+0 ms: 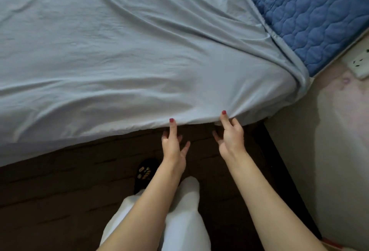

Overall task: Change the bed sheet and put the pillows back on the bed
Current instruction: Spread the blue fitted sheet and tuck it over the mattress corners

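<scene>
A light blue bed sheet (119,61) lies wrinkled over most of the bed. At the far right corner the dark blue quilted mattress (311,17) is bare, and the sheet's hem bunches along it. My left hand (172,146) is at the sheet's near edge, its straight index finger touching the hem and the other fingers spread. My right hand (231,134) is a little to the right, index finger laid on the hem and the other fingers curled at the edge, where folds in the sheet converge. No pillows are in view.
A dark floor (60,190) runs along the bed's near side, where my legs in white trousers (187,210) and a dark slipper (144,172) stand. A pale wall (329,150) is close on the right, with a white socket (359,61) low on it.
</scene>
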